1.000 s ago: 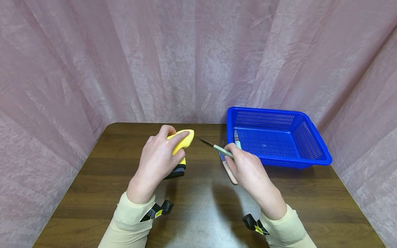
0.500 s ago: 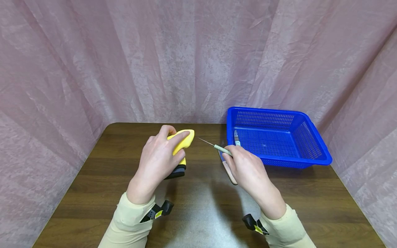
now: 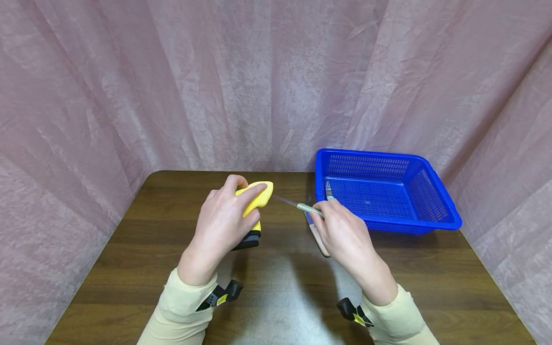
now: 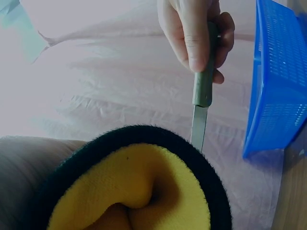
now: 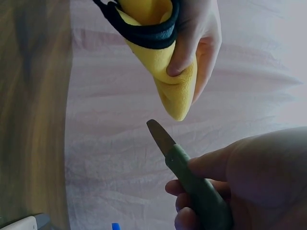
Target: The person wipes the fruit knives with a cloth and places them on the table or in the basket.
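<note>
My left hand (image 3: 221, 218) grips a folded yellow cloth (image 3: 260, 194) with black edging, index finger stretched along its top and thumb at its side. In the right wrist view the cloth narrows to a rounded yellow tip. A small knife (image 3: 309, 209) with a green handle is held by my right hand (image 3: 347, 232), thumb along the handle. Its blade (image 5: 159, 135) points left toward the cloth, its tip close to the yellow end. Seen from the left wrist, the black edging (image 4: 158, 134) overlaps the end of the blade.
A blue mesh basket (image 3: 388, 224) stands at the back right of the wooden table (image 3: 164, 225), with a small light-handled knife (image 3: 329, 189) inside. Another knife (image 3: 318, 238) with a pale handle lies on the table, partly behind my right hand. Pink curtains (image 3: 241, 86) hang behind.
The green-handled knife has rolled in my right hand, its blade showing broad, then edge-on, then paler. My left hand has shifted slightly right with the cloth, nearer the blade tip.
</note>
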Available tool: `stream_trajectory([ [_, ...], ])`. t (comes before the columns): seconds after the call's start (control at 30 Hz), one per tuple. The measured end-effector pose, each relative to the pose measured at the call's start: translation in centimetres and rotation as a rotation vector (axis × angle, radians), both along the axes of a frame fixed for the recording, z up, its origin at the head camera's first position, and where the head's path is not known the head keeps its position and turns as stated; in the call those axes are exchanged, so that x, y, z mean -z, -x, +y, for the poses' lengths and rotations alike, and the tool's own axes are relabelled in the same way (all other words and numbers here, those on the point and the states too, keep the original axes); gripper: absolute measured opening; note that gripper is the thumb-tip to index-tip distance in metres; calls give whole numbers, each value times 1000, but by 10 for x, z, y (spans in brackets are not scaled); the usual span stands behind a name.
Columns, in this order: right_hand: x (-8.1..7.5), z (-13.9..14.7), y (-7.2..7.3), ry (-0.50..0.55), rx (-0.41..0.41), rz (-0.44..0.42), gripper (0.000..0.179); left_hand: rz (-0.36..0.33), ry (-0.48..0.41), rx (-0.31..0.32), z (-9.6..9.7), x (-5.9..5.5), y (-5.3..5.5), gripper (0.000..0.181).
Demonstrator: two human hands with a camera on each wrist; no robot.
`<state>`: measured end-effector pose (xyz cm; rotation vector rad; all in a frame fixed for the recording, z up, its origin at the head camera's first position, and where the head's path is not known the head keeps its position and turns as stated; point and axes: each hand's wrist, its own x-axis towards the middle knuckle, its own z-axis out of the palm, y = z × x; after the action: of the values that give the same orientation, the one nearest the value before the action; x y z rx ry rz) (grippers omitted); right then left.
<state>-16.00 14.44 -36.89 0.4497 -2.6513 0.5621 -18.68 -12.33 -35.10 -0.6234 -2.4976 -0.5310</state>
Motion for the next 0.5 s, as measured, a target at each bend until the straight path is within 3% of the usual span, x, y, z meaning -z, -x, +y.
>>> stream_trajectory([
  [0.5,3,0,0,15,-16,46,13,-3,16,21,9,0,-2,56],
])
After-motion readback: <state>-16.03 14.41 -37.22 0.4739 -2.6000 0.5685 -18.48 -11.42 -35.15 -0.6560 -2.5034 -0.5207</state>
